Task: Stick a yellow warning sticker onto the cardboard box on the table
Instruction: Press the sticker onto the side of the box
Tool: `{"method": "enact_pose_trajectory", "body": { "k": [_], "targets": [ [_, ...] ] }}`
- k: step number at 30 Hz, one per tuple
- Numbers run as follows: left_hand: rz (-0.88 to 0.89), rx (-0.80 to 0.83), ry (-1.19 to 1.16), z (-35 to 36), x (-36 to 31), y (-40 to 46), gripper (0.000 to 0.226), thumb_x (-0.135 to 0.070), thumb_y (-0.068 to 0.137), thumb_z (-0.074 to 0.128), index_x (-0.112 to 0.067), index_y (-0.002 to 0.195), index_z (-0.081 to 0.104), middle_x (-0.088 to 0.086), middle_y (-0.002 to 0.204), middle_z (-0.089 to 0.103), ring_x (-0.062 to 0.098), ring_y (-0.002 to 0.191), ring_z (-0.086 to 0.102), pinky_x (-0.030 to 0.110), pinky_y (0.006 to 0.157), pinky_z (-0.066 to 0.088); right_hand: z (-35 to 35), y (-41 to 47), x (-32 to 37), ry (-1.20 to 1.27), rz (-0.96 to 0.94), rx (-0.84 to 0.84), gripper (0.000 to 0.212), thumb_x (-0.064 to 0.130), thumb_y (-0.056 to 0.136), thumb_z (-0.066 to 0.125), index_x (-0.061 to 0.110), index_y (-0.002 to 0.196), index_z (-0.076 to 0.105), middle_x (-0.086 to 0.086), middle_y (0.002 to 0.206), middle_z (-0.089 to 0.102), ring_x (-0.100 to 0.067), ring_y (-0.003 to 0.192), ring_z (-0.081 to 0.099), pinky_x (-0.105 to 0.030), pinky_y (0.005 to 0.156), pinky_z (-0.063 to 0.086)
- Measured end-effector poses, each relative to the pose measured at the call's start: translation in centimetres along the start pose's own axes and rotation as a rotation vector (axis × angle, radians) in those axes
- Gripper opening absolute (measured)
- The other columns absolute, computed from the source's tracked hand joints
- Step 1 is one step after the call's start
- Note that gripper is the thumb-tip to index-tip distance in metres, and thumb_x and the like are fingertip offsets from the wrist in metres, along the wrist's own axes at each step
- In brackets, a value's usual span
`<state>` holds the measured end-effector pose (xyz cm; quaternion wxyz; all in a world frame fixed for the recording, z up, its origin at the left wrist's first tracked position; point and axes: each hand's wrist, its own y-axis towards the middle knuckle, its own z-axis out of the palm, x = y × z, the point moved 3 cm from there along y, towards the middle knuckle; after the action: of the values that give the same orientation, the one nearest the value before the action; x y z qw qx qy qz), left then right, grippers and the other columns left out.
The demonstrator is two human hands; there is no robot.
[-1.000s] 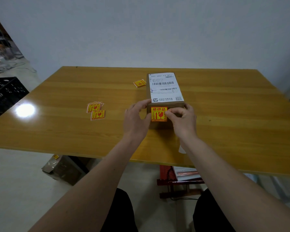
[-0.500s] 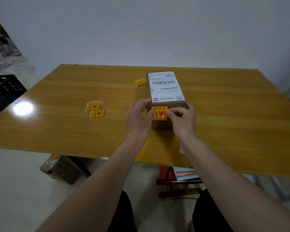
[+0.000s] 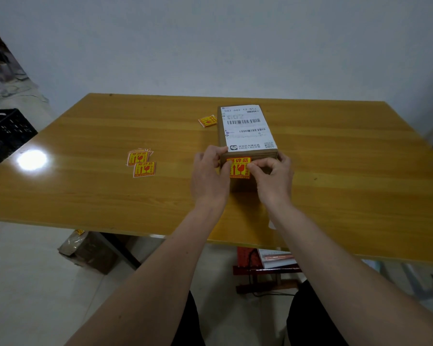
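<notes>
A brown cardboard box (image 3: 269,154) with a white shipping label on top lies on the wooden table (image 3: 110,196). A yellow and red warning sticker (image 3: 238,168) lies against the box's near face. My left hand (image 3: 209,178) grips the box's near left corner, its thumb on the sticker's left edge. My right hand (image 3: 273,176) holds the near right corner, its thumb and forefinger pressing the sticker's right edge.
Loose stickers (image 3: 140,162) lie in a small pile left of the box; another sticker (image 3: 207,121) lies by the box's far left side. A black crate (image 3: 5,133) stands on the floor at left. Boxes and books sit under the table.
The sticker has gone from slightly off the box's near face to flat against it. Both hands have closed in on its edges and the thumbs now press on it.
</notes>
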<state>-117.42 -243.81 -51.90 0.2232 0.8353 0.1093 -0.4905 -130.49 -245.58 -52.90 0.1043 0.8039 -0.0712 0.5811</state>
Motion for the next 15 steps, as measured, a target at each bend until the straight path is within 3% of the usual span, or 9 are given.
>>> {"method": "enact_pose_trajectory", "body": {
  "k": [8,15],
  "targets": [
    [0.001,0.007,0.017,0.07,0.07,-0.12,0.023,-0.019,0.086,0.063,-0.033,0.103,0.057,-0.005,0.109,0.065,0.014,0.092,0.062,0.044,0.074,0.054,-0.09,-0.23,-0.2,0.008,-0.021,0.014,0.014,0.023,0.088,0.063,0.016,0.077,0.067,-0.001,0.147,0.035,-0.019,0.138,0.028,-0.033,0.112,0.026],
    [-0.02,0.018,0.021,-0.07,0.06,-0.07,0.022,-0.02,0.087,0.062,-0.033,0.103,0.057,-0.005,0.108,0.066,0.014,0.093,0.062,0.045,0.077,0.054,0.0,-0.32,-0.31,0.024,-0.002,-0.052,0.028,0.016,0.096,0.044,0.017,0.081,0.067,-0.002,0.143,0.043,-0.019,0.134,0.037,-0.04,0.112,0.03]
  ]
}}
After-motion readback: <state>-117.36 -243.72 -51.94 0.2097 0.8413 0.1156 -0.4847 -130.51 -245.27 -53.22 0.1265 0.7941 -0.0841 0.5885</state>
